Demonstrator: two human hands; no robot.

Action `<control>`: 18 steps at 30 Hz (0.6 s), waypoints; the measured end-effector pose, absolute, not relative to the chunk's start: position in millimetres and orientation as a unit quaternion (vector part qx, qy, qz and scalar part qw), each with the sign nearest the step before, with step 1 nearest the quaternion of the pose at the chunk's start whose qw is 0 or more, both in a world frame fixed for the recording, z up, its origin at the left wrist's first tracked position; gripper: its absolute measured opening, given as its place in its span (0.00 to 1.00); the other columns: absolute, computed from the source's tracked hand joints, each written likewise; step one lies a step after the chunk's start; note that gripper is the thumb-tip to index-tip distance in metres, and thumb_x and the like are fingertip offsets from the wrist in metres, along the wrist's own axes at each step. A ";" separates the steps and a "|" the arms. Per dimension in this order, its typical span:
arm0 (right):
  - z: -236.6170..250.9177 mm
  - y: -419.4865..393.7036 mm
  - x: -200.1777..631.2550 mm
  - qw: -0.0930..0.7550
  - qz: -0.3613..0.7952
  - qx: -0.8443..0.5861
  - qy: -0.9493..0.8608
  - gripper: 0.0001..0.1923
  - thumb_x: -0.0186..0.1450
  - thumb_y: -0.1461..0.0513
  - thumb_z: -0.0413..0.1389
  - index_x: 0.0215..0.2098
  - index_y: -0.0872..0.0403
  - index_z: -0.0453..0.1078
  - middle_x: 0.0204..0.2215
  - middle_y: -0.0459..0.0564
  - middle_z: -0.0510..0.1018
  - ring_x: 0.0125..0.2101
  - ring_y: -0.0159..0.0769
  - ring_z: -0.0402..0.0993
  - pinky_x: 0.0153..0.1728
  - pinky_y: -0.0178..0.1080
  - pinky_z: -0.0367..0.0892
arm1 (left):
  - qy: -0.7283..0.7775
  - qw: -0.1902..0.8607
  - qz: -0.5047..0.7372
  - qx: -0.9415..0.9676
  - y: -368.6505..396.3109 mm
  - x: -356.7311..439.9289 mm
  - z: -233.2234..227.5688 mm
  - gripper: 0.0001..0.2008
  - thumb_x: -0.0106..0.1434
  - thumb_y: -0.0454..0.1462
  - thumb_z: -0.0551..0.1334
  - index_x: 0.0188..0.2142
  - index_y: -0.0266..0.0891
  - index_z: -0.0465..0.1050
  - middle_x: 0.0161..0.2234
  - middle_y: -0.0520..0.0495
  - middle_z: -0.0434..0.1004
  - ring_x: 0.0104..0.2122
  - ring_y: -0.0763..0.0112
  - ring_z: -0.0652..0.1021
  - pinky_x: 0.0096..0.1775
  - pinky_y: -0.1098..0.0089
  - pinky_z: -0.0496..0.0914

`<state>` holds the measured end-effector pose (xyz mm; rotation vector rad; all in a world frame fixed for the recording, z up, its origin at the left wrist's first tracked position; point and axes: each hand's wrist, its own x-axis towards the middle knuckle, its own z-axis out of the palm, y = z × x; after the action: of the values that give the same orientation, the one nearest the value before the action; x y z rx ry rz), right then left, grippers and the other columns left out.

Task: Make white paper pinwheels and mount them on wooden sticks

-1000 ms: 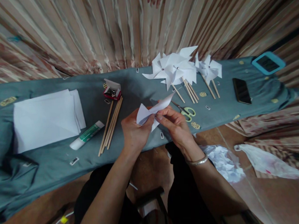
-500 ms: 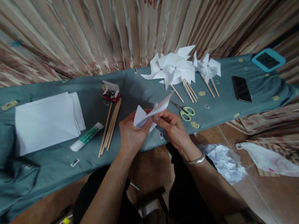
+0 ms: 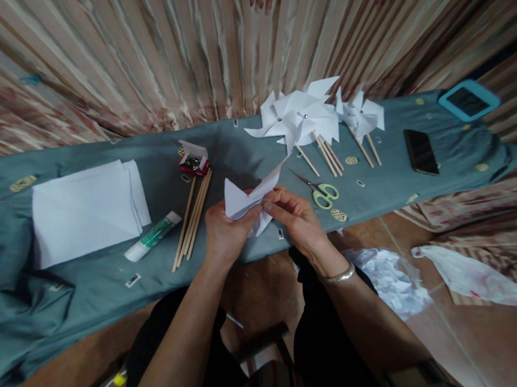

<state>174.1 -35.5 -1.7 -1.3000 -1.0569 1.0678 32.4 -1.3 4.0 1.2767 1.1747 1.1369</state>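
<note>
Head view: our left hand (image 3: 224, 232) & right hand (image 3: 297, 217) both pinch the folded paper (image 3: 245, 200) at its centre, above the table edge (image 3: 166, 272), keeping flaps gathered; finished pinwheels (image 3: 299, 117) lie further back, w/ scissors (image 3: 321, 193) near the right hand.

Both forearms bare to the lower edge of the view; no sleeves show. Left hand (image 3: 223, 235): no ring or band visible on hand or wrist. Right hand (image 3: 299, 220): no ring visible; a thin silver-coloured bangle (image 3: 339, 277) sits round the wrist, plain and smooth, catching a little light. Legs clad in black cloth (image 3: 314, 332), loose, without pattern or marking, dark throughout. Nails short, unpainted as far as can be told.
</note>
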 end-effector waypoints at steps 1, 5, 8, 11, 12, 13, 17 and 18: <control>-1.2 -35.5 174.3 0.547 0.449 -0.550 -0.444 0.08 0.59 0.53 0.64 0.29 0.47 0.76 0.41 0.47 0.79 0.52 0.41 0.70 0.59 0.46 0.59 | 0.488 0.513 0.475 0.523 -1.4 32.7 3.9 0.16 0.47 0.40 0.72 0.36 0.34 0.81 0.30 0.46 0.84 0.30 0.61 0.82 0.33 0.68 0.76; 2.1 -36.0 174.3 0.548 0.462 -0.549 -0.429 0.07 0.57 0.54 0.65 0.29 0.47 0.75 0.50 0.46 0.77 0.56 0.42 0.67 0.61 0.48 0.58 | 0.491 0.530 0.480 0.498 -1.8 33.6 2.9 0.16 0.44 0.38 0.72 0.33 0.33 0.81 0.31 0.44 0.85 0.32 0.59 0.83 0.35 0.66 0.77; 3.7 -36.2 174.3 0.546 0.464 -0.548 -0.432 0.08 0.57 0.53 0.65 0.29 0.47 0.75 0.53 0.47 0.76 0.59 0.44 0.65 0.61 0.48 0.57 | 0.489 0.540 0.483 0.485 -1.8 33.8 1.3 0.15 0.44 0.38 0.73 0.32 0.33 0.81 0.32 0.44 0.85 0.33 0.58 0.83 0.36 0.65 0.77; 3.6 -36.3 174.6 0.546 0.463 -0.546 -0.434 0.08 0.57 0.53 0.65 0.29 0.47 0.75 0.53 0.48 0.76 0.60 0.44 0.64 0.62 0.49 0.56 | 0.500 0.536 0.484 0.477 -1.7 33.9 1.7 0.13 0.43 0.37 0.72 0.30 0.33 0.81 0.29 0.44 0.84 0.32 0.58 0.83 0.34 0.65 0.77; 3.3 -36.4 174.6 0.546 0.463 -0.546 -0.434 0.08 0.57 0.53 0.65 0.29 0.47 0.75 0.53 0.48 0.75 0.60 0.44 0.64 0.62 0.49 0.56 | 0.507 0.534 0.482 0.475 -1.8 34.0 2.3 0.12 0.43 0.37 0.72 0.28 0.33 0.81 0.28 0.45 0.84 0.31 0.58 0.82 0.33 0.65 0.76; 3.0 -36.5 174.5 0.545 0.463 -0.547 -0.435 0.08 0.57 0.53 0.65 0.29 0.48 0.75 0.53 0.48 0.75 0.60 0.44 0.64 0.62 0.49 0.56 | 0.513 0.533 0.479 0.473 -1.9 34.1 2.8 0.11 0.43 0.37 0.72 0.28 0.33 0.80 0.28 0.45 0.83 0.30 0.59 0.82 0.32 0.66 0.76; 3.4 -37.4 173.5 0.543 0.449 -0.549 -0.449 0.08 0.58 0.54 0.64 0.29 0.48 0.75 0.53 0.48 0.76 0.61 0.45 0.64 0.64 0.51 0.54 | 0.518 0.534 0.487 0.458 -2.5 35.4 1.6 0.12 0.42 0.36 0.73 0.28 0.33 0.80 0.28 0.45 0.83 0.30 0.60 0.82 0.33 0.67 0.75; 4.0 -37.7 173.8 0.544 0.441 -0.551 -0.454 0.07 0.58 0.54 0.64 0.29 0.48 0.75 0.53 0.48 0.76 0.62 0.45 0.63 0.64 0.52 0.53 | 0.518 0.535 0.492 0.452 -2.4 35.7 0.3 0.12 0.42 0.37 0.73 0.28 0.33 0.80 0.28 0.45 0.83 0.30 0.61 0.82 0.33 0.67 0.75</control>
<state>173.8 -37.7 4.0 -1.3081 -1.0784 1.0464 35.7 -2.4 0.3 1.0763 1.2330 1.1720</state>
